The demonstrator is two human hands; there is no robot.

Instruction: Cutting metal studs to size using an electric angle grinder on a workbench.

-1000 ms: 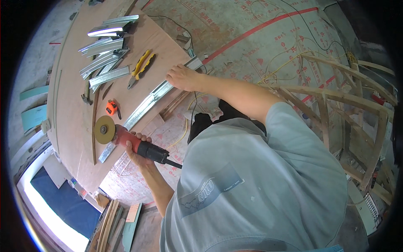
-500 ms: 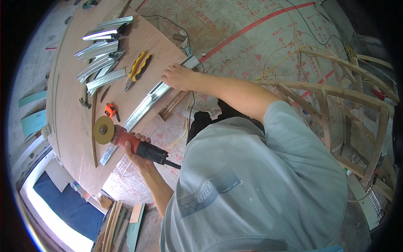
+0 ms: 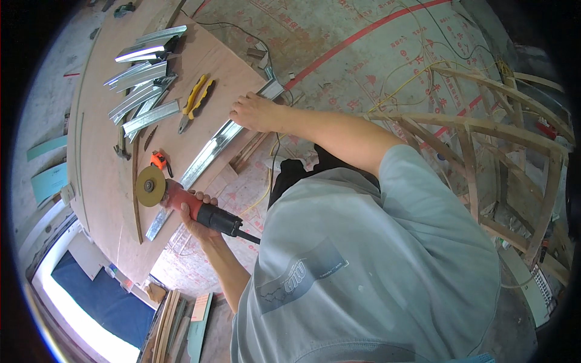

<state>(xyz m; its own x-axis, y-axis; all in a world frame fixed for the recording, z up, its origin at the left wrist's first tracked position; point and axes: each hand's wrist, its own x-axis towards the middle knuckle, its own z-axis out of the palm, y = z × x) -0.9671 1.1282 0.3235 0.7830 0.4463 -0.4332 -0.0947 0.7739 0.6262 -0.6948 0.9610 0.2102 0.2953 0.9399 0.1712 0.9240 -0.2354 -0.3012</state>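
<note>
Grinder [image 3: 181, 198] fills the wrapped left hand [image 3: 200, 230], near the metal channel [image 3: 209, 153] lying along the table [image 3: 109, 175]. The right hand [image 3: 255, 114] curls over the channel; whether it pinches, I cannot tell. Steadying seems in hand; the next move calls for firm hold, fingers clear of the disc [image 3: 149, 187].

On the tabletop [image 3: 221, 60], pliers [image 3: 192, 111] lie between the piled short channels [image 3: 144, 75] and the long channel [image 3: 212, 150].

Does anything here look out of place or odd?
The short metal strips lie crisscrossed in an untidy heap on the wooden table, and the grinder in the left hand shows no guard around its disc, which looks exposed. No spill stands out.
</note>
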